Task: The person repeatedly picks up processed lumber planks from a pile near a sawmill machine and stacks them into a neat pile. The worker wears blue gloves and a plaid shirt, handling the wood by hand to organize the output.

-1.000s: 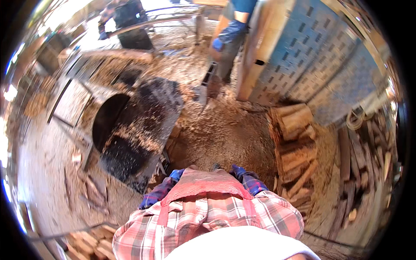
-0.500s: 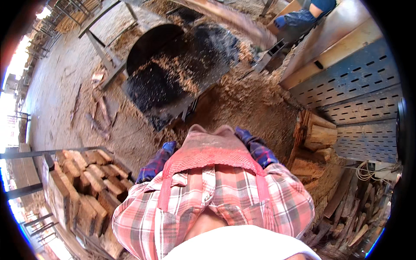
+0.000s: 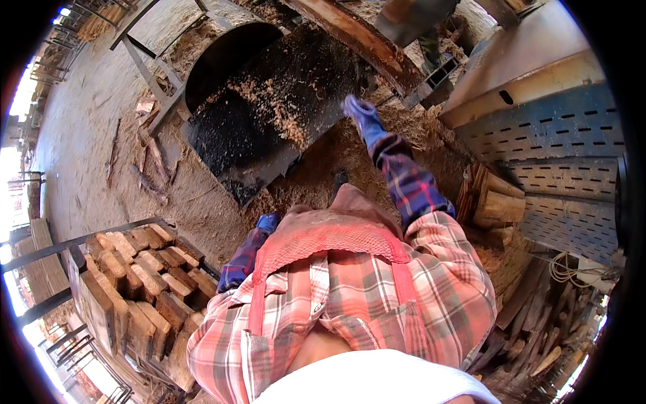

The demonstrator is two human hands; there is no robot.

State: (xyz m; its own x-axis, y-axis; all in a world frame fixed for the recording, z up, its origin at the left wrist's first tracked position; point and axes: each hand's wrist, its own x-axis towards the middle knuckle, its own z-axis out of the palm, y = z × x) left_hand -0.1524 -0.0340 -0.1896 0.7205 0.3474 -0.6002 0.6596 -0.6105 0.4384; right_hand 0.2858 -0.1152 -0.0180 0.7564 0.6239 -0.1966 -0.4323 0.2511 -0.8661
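My right hand, in a blue glove below a dark plaid sleeve cover, reaches forward to the near right edge of a black metal table strewn with sawdust. Its fingers look stretched out, slightly blurred, and nothing shows in them. Just beyond is the end of a long, rough timber, apart from the hand. My left hand, also blue-gloved, hangs low beside my red apron. Its fingers are mostly out of sight, so I cannot tell what they do.
Stacked wooden blocks stand on a metal-framed rack at the left. A blue slotted metal panel rises at the right, with cut logs beside it. Sawdust and bark strips litter the floor.
My right hand has swung forward from beside the apron toward the table's edge. The timber's near end has shifted slightly toward me. Another person's gloved hand at the upper right no longer shows.
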